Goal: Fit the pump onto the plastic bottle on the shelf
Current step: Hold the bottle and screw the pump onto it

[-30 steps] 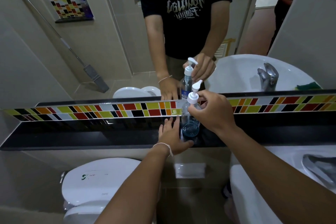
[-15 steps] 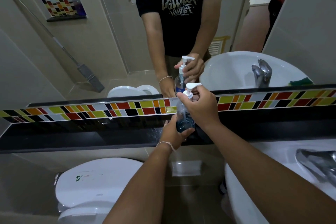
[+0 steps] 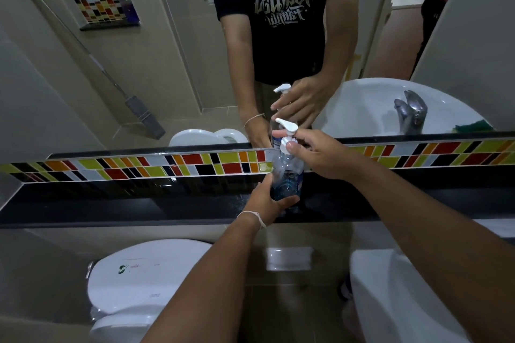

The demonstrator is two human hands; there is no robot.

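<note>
A clear plastic bottle (image 3: pixel 287 172) with a little blue liquid at its bottom stands on the black shelf (image 3: pixel 139 206) under the mirror. My left hand (image 3: pixel 267 200) is wrapped around its lower part. A white pump (image 3: pixel 287 131) sits on the bottle's neck, its nozzle pointing left. My right hand (image 3: pixel 317 152) pinches the pump's collar with thumb and fingers. The mirror repeats both hands and the bottle.
A band of coloured tiles (image 3: pixel 167 163) runs behind the shelf. Below the shelf on the left stands a white toilet (image 3: pixel 139 284). The white basin (image 3: pixel 404 301) lies at the lower right, and its tap (image 3: pixel 411 111) shows in the mirror.
My left hand went from lying flat beside the bottle to gripping its base. The pump's nozzle has swung from pointing right to pointing left under my right hand.
</note>
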